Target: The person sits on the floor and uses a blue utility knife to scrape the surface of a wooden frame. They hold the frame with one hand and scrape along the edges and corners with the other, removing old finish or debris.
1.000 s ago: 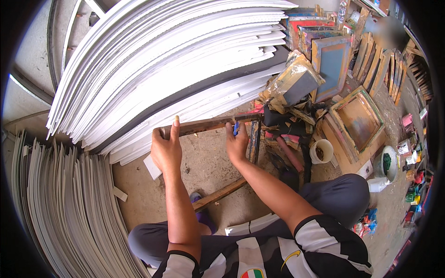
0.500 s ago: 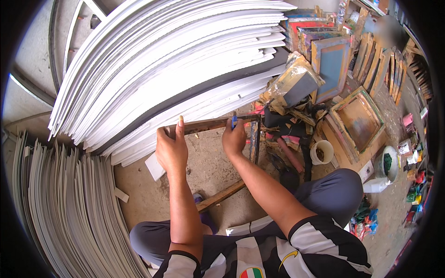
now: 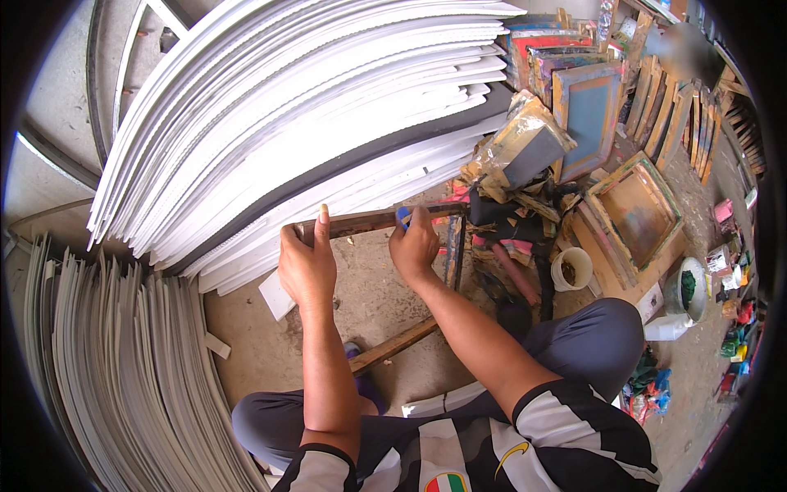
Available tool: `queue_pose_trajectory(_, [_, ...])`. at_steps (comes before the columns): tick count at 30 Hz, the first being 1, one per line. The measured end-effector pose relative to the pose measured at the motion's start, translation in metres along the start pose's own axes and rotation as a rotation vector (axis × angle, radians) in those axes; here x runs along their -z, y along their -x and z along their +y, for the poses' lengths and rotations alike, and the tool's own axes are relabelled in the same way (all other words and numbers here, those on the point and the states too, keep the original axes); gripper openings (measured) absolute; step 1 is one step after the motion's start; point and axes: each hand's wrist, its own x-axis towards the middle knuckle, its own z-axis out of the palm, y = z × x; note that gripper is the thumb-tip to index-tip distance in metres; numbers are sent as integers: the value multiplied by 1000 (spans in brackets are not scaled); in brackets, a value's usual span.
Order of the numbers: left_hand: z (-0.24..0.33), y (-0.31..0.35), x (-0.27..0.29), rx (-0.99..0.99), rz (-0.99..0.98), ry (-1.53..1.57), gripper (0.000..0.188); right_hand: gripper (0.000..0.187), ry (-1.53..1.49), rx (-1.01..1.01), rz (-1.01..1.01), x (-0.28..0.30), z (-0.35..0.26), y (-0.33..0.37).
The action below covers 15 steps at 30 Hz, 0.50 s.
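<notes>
A wooden screen frame (image 3: 365,220) without mesh stands in front of me, its near bar resting by my foot. My left hand (image 3: 305,262) grips the far bar near its left corner, thumb pointing up along it. Farther right on that same bar, my right hand (image 3: 416,250) is closed around a small blue-handled tool (image 3: 402,216). The fingers cover most of this tool, so its exact kind and its working end cannot be made out.
Stacked white sheets (image 3: 311,98) rise beyond the frame, with grey sheets (image 3: 147,361) at left. To the right stand a blue-mesh screen frame (image 3: 587,123), a white bucket (image 3: 571,270), a brown-panelled frame (image 3: 633,211) and a plastic bottle (image 3: 668,327). Torn scraps (image 3: 512,217) lie near the bar's right end.
The blue tool has shifted slightly left along the far bar and now leans left in my right hand. My left hand keeps its grip on the frame.
</notes>
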Motion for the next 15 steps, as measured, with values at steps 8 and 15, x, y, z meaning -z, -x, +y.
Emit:
queue_pose_trajectory(8, [-9,0,-13,-138,176,-28,60,23,143,77,-116,12,-7,-9])
queue_pose_trajectory(15, [-4,-1,-12,-150,78,18,61,19,148,-105,-230,13,-12,-25])
